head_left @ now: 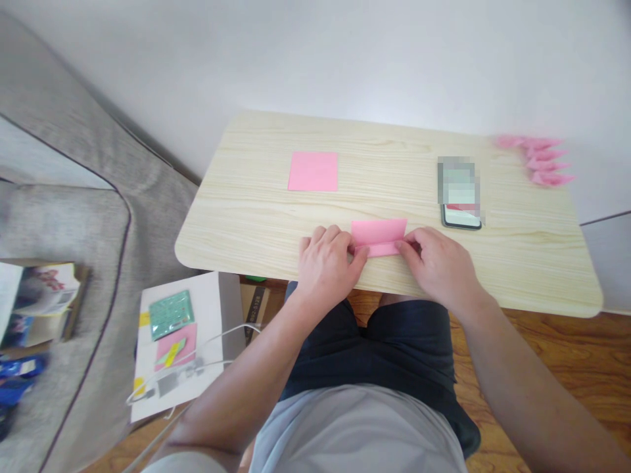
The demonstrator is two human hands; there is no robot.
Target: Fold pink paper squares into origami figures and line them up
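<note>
A sheet of pink paper (378,231) lies near the table's front edge, its lower edge folded up into a narrow strip. My left hand (329,258) pinches the left end of that fold between thumb and fingers. At the right end, my right hand (436,263) grips the same fold, thumb on top. Behind them, toward the left, a flat pink paper square (313,171) rests on the table, touched by neither hand.
On the pale wooden table (236,217), a phone (461,194) lies right of centre. Several folded pink paper pieces (547,161) sit in the far right corner. A white box (207,309) with a green packet (171,314) and cables stands lower left, beside a grey sofa (162,223).
</note>
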